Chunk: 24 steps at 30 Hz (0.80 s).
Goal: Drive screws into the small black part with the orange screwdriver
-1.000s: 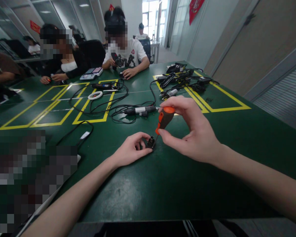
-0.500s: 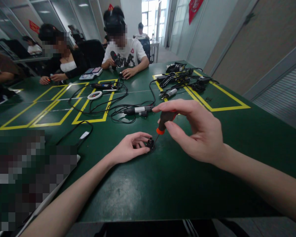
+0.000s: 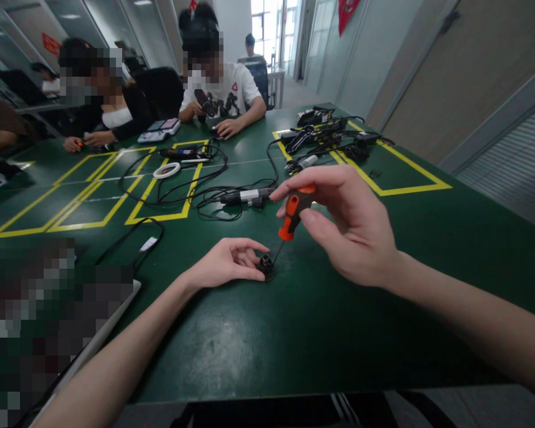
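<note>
My right hand point(image 3: 348, 223) grips an orange and black screwdriver point(image 3: 294, 211) by its handle, index finger over the top. The shaft slants down to the left, and its tip meets the right edge of a small dark round part point(image 3: 265, 264) with a metal collar on top; whether it sits in a screw is too small to tell. That part stands upright on the green table point(image 3: 267, 339). My left hand point(image 3: 227, 261) is closed around it from the left, thumb at the front and fingers behind.
Behind my hands lies a corded dark tool point(image 3: 247, 197) with looped cable. Further back are a white ring point(image 3: 166, 170) and a pile of black cables and tools point(image 3: 312, 139). A laptop-like device point(image 3: 93, 333) is at left. Co-workers point(image 3: 223, 89) sit across the table; one holds a power tool.
The screwdriver has turned in my right fingers, so more orange of its handle shows. The view has shifted slightly; my left hand still holds the small part.
</note>
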Each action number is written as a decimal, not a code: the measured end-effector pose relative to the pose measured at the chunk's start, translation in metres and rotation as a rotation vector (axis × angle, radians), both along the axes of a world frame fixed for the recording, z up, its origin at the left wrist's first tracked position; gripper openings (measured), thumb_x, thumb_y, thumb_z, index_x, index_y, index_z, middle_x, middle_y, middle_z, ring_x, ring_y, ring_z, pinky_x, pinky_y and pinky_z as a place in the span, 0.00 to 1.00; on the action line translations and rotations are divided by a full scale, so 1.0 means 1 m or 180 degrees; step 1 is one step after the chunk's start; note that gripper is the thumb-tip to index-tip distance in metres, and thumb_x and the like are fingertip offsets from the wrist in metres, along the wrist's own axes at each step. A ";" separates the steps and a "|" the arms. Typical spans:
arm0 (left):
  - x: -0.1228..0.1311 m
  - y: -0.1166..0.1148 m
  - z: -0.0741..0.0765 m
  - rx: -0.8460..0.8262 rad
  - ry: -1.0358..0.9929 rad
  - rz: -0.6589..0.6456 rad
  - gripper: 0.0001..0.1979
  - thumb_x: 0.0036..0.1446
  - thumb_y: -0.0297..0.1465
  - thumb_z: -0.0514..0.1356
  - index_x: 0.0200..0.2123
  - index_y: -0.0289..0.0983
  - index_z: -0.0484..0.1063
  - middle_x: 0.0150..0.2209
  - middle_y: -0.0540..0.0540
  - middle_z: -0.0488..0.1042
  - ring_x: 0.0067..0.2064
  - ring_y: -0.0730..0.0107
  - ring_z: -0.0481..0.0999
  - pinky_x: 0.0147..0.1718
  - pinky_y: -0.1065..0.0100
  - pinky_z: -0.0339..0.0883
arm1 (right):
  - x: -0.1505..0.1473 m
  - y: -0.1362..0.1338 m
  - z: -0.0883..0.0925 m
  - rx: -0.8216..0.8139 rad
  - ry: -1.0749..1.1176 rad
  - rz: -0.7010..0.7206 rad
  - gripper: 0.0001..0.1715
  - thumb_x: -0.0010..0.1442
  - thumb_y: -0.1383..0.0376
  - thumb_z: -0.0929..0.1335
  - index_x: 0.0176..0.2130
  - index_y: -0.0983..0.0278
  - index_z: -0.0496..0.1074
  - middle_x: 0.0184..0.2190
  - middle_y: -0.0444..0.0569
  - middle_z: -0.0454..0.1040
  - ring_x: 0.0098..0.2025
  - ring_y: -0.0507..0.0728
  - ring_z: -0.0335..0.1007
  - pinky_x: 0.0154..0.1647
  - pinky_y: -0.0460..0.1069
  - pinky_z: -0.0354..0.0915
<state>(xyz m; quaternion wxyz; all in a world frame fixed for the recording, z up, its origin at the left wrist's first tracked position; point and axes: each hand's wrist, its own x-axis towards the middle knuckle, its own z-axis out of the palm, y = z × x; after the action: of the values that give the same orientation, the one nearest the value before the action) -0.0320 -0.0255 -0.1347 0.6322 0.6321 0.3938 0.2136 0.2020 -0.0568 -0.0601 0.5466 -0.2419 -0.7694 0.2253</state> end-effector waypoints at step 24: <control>-0.006 0.001 -0.002 0.0246 -0.0143 -0.0268 0.20 0.56 0.38 0.73 0.47 0.32 0.80 0.42 0.40 0.85 0.37 0.71 0.81 0.41 0.68 0.77 | 0.001 -0.002 0.003 -0.0022 -0.0145 0.0055 0.18 0.65 0.69 0.72 0.54 0.56 0.78 0.54 0.51 0.78 0.50 0.59 0.78 0.37 0.50 0.80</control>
<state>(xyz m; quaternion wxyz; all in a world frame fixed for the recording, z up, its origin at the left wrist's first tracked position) -0.0380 -0.0240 -0.1367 0.6245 0.6671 0.3439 0.2160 0.2034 -0.0585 -0.0567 0.5261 -0.2423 -0.7829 0.2271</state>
